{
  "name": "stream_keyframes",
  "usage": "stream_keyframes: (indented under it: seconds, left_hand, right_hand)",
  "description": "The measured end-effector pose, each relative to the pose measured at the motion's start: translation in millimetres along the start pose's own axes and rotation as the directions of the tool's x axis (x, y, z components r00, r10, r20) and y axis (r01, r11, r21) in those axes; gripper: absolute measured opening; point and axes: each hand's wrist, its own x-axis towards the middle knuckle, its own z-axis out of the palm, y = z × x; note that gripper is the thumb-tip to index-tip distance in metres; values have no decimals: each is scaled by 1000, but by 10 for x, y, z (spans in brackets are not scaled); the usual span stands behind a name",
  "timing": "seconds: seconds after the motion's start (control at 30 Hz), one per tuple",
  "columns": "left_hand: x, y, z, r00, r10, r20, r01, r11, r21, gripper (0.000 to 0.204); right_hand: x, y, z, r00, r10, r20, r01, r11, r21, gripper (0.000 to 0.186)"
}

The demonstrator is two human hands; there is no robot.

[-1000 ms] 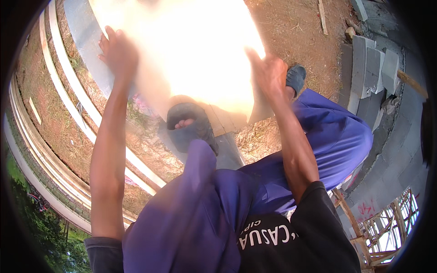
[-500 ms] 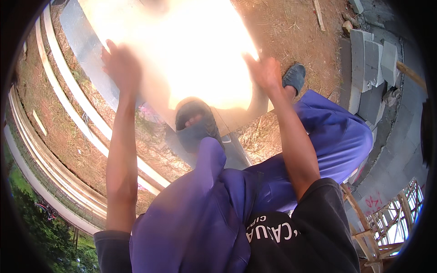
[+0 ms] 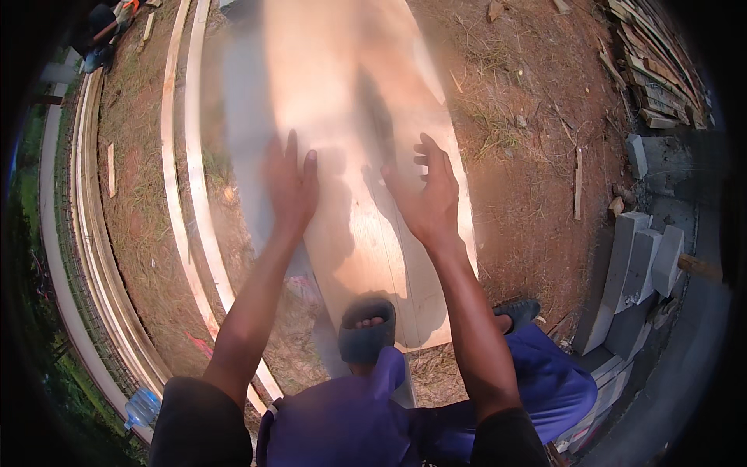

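A long, pale plywood sheet lies lengthwise in front of me, bright in the sun and crossed by shadows. Over its left edge is my left hand, fingers spread and holding nothing. My right hand is above the sheet's right part, its fingers apart and slightly curled, also empty. Whether either palm touches the wood I cannot tell. My sandalled foot stands on the near end of the sheet. A grey panel shows along and under the left side, partly covered by the plywood.
Two long timber strips lie on the ground to the left, with more long timbers beyond. Concrete blocks stand at the right, below a stack of planks. Another person is at the far left. A clear plastic bottle is near my left sleeve.
Both hands have come off the sheet's outer edges and moved inward, closer together. The strong glare on the plywood has faded, and the view has tilted farther ahead.
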Motion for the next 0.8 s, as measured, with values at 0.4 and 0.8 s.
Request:
stream_keyframes:
  seconds: [0.4, 0.8]
  left_hand:
    - [853, 140, 386, 999, -27, 19, 20, 954, 299, 67]
    - [917, -73, 331, 989, 150, -12, -138, 938, 319, 70]
  right_hand:
    - [724, -357, 338, 986, 168, 8, -165, 958, 233, 51]
    - [-1826, -723, -929, 969, 247, -25, -234, 943, 236, 50]
